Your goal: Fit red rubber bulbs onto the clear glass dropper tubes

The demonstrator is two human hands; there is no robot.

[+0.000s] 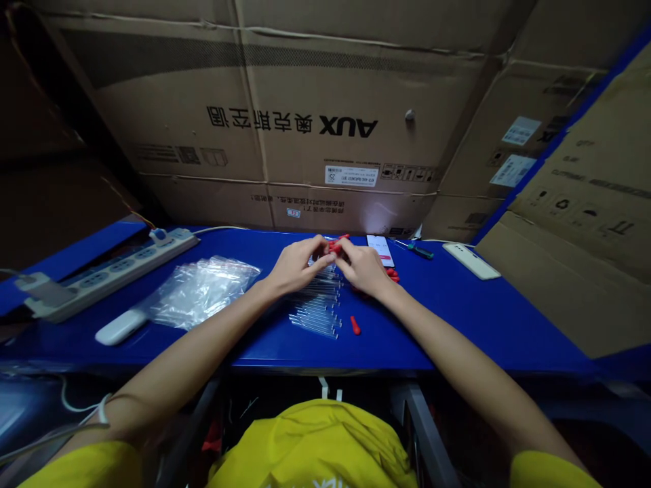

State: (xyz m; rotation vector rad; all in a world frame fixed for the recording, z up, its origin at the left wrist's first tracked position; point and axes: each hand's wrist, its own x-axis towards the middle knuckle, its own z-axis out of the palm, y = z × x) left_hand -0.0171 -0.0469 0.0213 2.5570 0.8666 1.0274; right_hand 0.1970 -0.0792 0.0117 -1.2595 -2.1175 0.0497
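Note:
Both my hands meet over the middle of the blue table (458, 318). My left hand (298, 263) pinches a thin clear tube, fingers closed round it. My right hand (362, 266) is closed on a small red cap (336, 247) right at the tube's end. Below the hands lies a row of several clear tubes (318, 308). One loose red cap (354, 326) rests beside the row, and more red caps (393, 274) show just right of my right wrist.
A pile of clear plastic bags (201, 290) and a white remote-like bar (121, 327) lie at the left, with a power strip (104, 272) behind. A phone (380, 249), a screwdriver (420, 251) and a white device (471, 260) sit at the back right. Cardboard boxes (325, 122) wall in the table.

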